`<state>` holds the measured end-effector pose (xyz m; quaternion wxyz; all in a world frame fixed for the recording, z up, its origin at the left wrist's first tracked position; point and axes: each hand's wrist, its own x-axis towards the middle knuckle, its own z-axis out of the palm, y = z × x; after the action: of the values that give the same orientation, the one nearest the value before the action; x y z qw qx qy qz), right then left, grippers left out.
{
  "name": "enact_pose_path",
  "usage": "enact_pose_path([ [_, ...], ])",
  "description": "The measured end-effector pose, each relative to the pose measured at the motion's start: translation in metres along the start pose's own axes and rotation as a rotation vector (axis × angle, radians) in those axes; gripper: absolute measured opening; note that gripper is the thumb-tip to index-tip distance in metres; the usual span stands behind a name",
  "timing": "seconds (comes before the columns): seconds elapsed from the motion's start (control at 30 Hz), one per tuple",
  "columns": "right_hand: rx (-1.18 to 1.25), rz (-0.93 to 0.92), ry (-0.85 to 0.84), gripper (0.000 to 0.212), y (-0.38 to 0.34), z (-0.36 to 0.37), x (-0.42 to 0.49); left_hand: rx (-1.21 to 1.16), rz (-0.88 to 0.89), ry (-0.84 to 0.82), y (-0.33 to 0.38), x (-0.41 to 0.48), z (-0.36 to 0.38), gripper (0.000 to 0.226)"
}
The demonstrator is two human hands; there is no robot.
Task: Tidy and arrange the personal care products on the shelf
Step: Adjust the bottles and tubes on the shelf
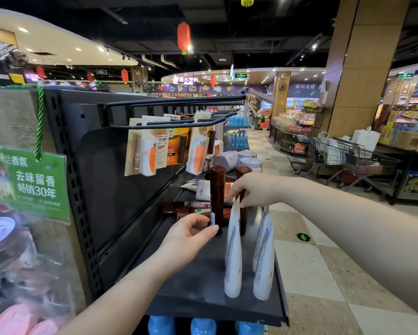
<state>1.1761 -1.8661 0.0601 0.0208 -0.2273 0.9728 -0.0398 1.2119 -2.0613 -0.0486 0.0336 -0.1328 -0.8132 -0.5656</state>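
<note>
Supermarket aisles with red lanterns (pixel 183 36) and shopping carts (pixel 336 151) fill the background. On the left side of the aisle a dark shelf (pixel 203 298) runs away from the person, with a black back wall.

Near the front edge of the shelf a white tube (pixel 233 257) stands on its cap. The right hand (pixel 254 189) comes from above, and its thumb and fingertips pinch the flat top end of this tube. A second white tube (pixel 263 257) stands just beside it, nearer to the outer edge of the shelf, and no hand touches it.

Further along the shelf a tall brown bottle (pixel 217 189) stands upright. The left hand (pixel 191 238) is at its foot, with curled fingers and the thumb tip against the bottom of the bottle; I cannot tell whether it really holds the bottle or a small thing beside it. Another brown bottle (pixel 243 172) stands partly hidden behind the right hand. Brown boxes (pixel 186 209) lie flat near the back wall.

Carrot packs (pixel 152 151) hang on hooks above, and a green sign (pixel 26 182) hangs on the left.
</note>
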Motion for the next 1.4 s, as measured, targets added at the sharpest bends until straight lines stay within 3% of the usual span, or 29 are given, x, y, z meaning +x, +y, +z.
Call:
enact_pose_path([
  [0.3, 0.098, 0.161, 0.207, 0.029, -0.015, -0.009, -0.034, 0.094, 0.134, 0.012, 0.022, 0.003, -0.005, 0.031],
  [0.43, 0.105, 0.219, 0.262, 0.030, -0.018, -0.003, -0.056, 0.127, 0.284, -0.033, 0.045, 0.007, -0.002, 0.017],
  [0.53, 0.118, 0.265, 0.307, 0.031, -0.013, -0.001, -0.079, 0.170, 0.374, -0.023, 0.070, 0.013, 0.005, 0.036],
  [0.67, 0.155, 0.332, 0.359, 0.031, 0.006, -0.001, -0.121, 0.275, 0.418, -0.018, 0.100, 0.016, 0.024, 0.044],
  [0.83, 0.169, 0.335, 0.405, 0.031, 0.045, 0.003, -0.178, 0.292, 0.443, -0.068, 0.131, 0.007, 0.080, 0.046],
  [1.0, 0.146, 0.371, 0.379, 0.041, 0.106, 0.007, -0.251, 0.245, 0.487, -0.103, 0.162, -0.016, 0.185, 0.047],
  [1.17, 0.127, 0.412, 0.324, 0.041, 0.167, 0.013, -0.316, 0.345, 0.461, -0.144, 0.161, -0.032, 0.278, 0.050],
  [1.4, 0.188, 0.486, 0.280, 0.043, 0.229, 0.034, -0.349, 0.424, 0.328, -0.116, 0.147, -0.027, 0.345, 0.052],
])
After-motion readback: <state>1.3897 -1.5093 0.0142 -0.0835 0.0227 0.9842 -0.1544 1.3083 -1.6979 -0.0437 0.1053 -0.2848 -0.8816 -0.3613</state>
